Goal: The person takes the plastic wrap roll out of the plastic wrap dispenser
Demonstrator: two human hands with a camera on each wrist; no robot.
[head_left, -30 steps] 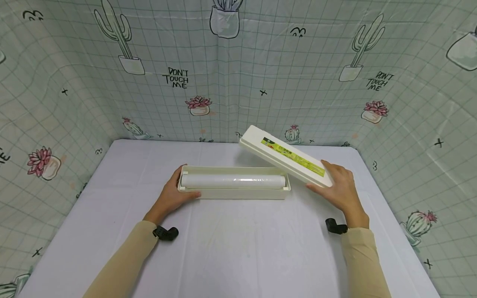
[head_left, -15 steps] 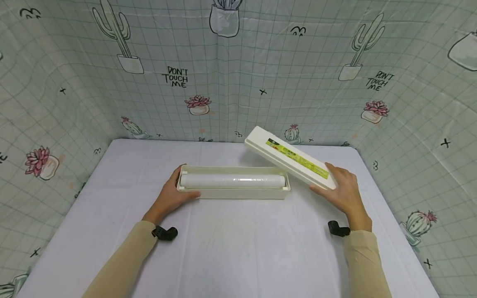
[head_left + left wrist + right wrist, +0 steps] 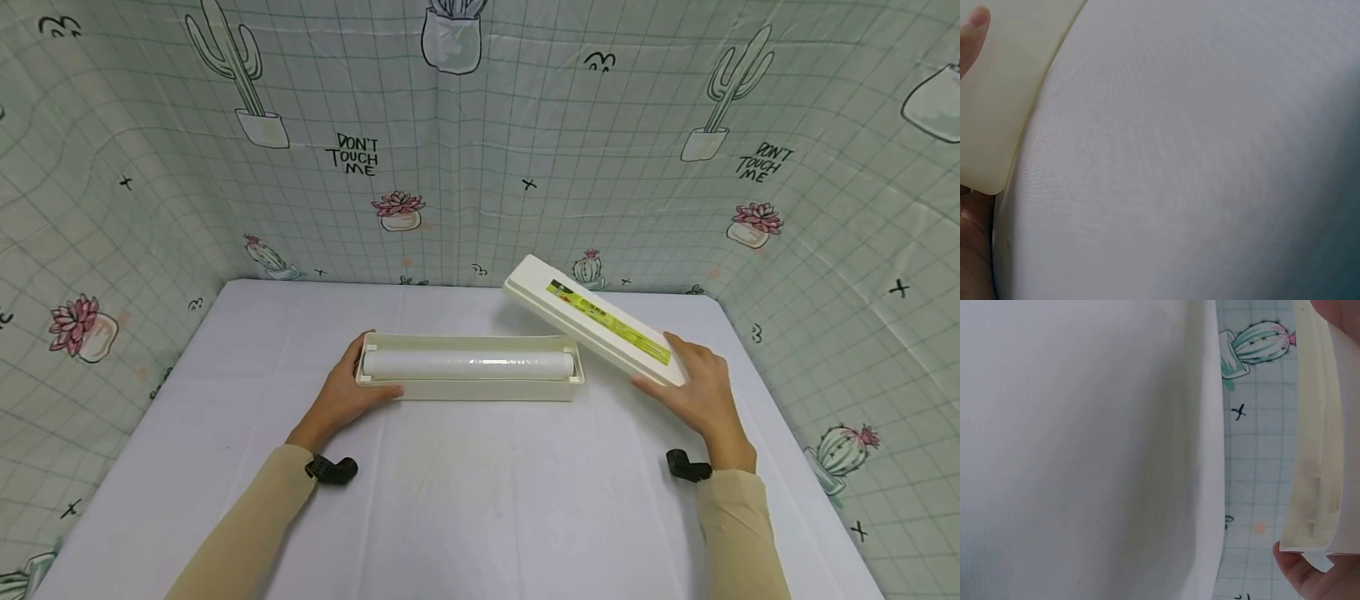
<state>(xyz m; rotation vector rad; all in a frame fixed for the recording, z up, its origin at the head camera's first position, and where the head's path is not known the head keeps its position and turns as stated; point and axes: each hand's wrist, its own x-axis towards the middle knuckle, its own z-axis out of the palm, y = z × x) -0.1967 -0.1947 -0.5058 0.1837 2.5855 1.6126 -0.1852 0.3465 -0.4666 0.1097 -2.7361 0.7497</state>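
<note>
A long cream box [image 3: 480, 390] sits on the white table with its top off, and a white roll of cling film [image 3: 450, 364] lies inside. My left hand [image 3: 347, 392] grips the box's left end, thumb along the front wall. My right hand [image 3: 701, 392] holds the white lid [image 3: 592, 321] by its right end, between thumb and fingers. The lid is tilted, its far left end raised, and bears a yellow-green label. In the right wrist view, the hollow underside of the lid [image 3: 1316, 456] faces the camera. The left wrist view catches the box wall [image 3: 1010, 106] beside the thumb.
The white cloth-covered table [image 3: 450, 500] extends around the box. Behind and at both sides hangs a checked curtain [image 3: 480, 167] printed with cacti and lettering. Black wrist cameras sit at both cuffs.
The right hand has moved right and slightly toward the body, drawing the lid farther from the box. The left hand and the box have stayed nearly still.
</note>
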